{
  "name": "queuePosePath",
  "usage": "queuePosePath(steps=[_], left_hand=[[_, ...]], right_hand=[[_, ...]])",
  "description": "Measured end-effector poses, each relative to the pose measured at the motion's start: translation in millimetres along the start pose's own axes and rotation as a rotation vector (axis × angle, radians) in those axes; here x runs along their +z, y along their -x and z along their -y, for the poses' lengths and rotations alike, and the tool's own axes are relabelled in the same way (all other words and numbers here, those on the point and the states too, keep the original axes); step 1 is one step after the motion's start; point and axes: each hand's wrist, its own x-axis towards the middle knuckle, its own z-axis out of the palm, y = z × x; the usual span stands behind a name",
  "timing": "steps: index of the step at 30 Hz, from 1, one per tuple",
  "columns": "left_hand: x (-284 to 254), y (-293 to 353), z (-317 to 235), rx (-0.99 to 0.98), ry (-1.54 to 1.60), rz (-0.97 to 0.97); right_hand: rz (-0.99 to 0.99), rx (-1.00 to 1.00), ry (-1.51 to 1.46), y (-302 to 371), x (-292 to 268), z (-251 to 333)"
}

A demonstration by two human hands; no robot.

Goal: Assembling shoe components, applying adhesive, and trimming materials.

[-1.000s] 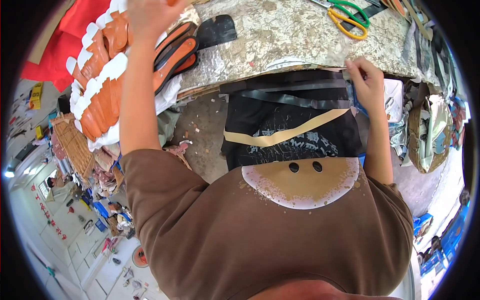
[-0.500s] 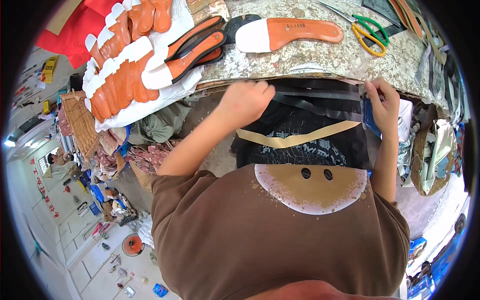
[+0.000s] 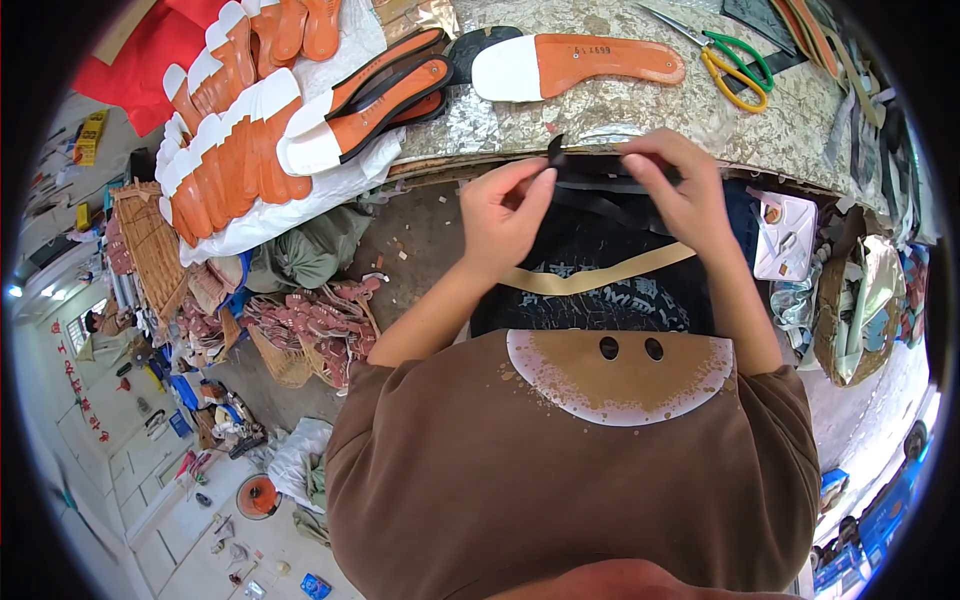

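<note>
Just off the near edge of the worktable, my left hand [image 3: 503,218] pinches a thin black strip [image 3: 557,150] between thumb and fingers, its short end sticking up. My right hand [image 3: 688,190] is closed with fingertips together by the table edge, at the strip's other side; the strip between my hands is partly lost against dark material. Below them a black apron [image 3: 590,245] with pale print covers my lap, a beige band [image 3: 595,280] across it. Beyond my hands an orange and white insole [image 3: 600,65] lies flat on the table.
Scissors [image 3: 735,72] with green and yellow handles lie far right on the worktable [image 3: 690,115]. Stacked orange and white insoles [image 3: 240,150] sit on white cloth at left, near black-edged ones [image 3: 390,110]. A pinkish tray [image 3: 785,238] and an open carton [image 3: 858,310] are at right.
My hands have come closer together, the left moving right and the right moving left. The dark strip, earlier stretched wide, now has its end raised at my left fingertips.
</note>
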Motion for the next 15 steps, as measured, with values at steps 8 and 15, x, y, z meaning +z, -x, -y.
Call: queuePosePath(steps=[8,15], left_hand=[[15,-88,-21,0.169,-0.005,0.069],[-1,-152,27,0.622,-0.75,-0.066]], right_hand=[[-0.293,-0.088,-0.382,-32,-1,3],[-0.021,0.022,-0.44,-92,-32,34]])
